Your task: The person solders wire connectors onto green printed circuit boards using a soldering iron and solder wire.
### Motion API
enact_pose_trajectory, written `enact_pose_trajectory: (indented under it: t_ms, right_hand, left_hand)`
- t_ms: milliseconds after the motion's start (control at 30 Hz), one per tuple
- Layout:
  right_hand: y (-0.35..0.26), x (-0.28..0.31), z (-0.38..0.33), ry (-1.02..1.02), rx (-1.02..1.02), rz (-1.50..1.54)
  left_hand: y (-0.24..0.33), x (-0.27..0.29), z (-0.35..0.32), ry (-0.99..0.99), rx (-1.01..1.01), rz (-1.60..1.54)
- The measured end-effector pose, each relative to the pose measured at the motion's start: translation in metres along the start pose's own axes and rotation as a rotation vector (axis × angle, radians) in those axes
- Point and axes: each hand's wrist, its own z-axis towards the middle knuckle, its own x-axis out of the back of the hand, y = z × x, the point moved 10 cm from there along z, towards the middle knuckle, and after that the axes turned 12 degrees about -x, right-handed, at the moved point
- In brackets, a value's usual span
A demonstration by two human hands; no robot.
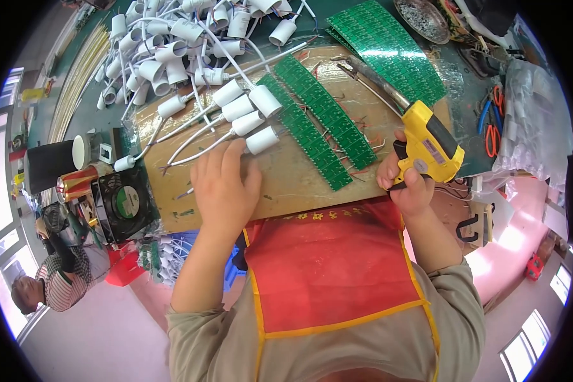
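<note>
My right hand [409, 175] is wrapped round the grip of a yellow soldering gun [430, 143]. Its metal tip points up and left, above the brown work board [280, 181]. My left hand [226, 184] lies on that board with fingers stretched forward and thumb apart. Those fingertips reach the lowest of several white cylinders [261, 139] with white cables; whether they touch it I cannot tell. Between my hands lie two long green circuit board strips, a right one [328, 108] and a left one [309, 140], with thin red and white wires about them.
A heap of white corded cylinders [165, 51] covers the far left. Large green circuit panels [388, 44] and a round metal dish [423, 19] stand far right. Orange-handled scissors [492, 137] lie right, beside plastic bags [525, 121]. A black fan [124, 200] stands left; a person [60, 274] sits beyond.
</note>
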Motion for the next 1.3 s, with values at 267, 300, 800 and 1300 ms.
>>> enact_pose_trajectory:
  t_ms: [267,300,800,1300]
  right_hand:
    - [0.006,0.004,-0.001,0.023,-0.043,0.002]
    - [0.007,0.004,-0.001,0.02,-0.045,0.004]
    - [0.006,0.01,0.0,0.015,-0.012,0.051]
    - [0.002,0.006,0.002,0.029,-0.001,-0.001]
  left_hand:
    - [0.04,0.045,0.041,0.108,-0.449,0.182]
    - [0.046,0.046,0.048,0.127,-0.512,0.177]
    - [-0.056,0.026,0.099,0.447,-0.163,-0.017]
    - [-0.081,-0.014,0.105,-0.217,-0.213,0.051]
